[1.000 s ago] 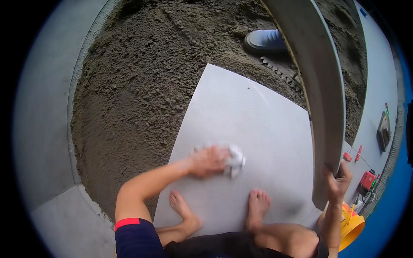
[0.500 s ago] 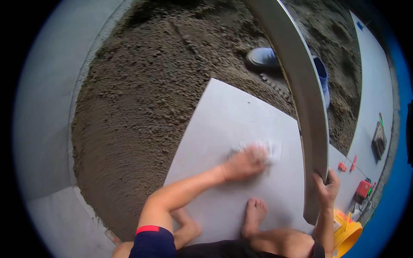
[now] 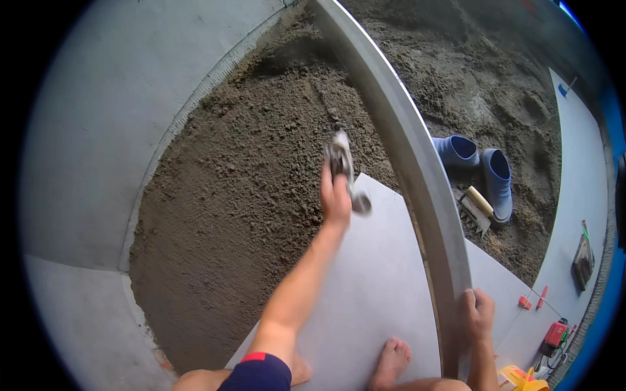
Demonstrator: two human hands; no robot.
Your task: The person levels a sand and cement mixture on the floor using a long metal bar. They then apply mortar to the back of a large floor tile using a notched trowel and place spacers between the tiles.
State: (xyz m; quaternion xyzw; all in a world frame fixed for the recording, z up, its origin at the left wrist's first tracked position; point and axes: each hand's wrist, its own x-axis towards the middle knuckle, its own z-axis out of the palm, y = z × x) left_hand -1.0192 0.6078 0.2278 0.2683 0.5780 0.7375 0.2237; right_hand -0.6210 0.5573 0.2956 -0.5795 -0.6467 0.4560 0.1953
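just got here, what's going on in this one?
Someone's bare feet are on a pale floor tile. The left hand holds what looks like a crumpled cloth, blurred, out over rough sand. The right hand grips the near end of a long grey slab. Right of that, bluish boots and a notched trowel sit on the sand.

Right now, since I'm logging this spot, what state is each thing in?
left hand: closed on pale rag-like thing, blurred
right hand: gripping grey slab
grey slab: on edge
pale tile: lying flat, stepped on
blue boots: upright, unworn
notched trowel: lying on sand bed
sand bed: rough, uneven
red device: green light showing
yellow bucket: partly visible
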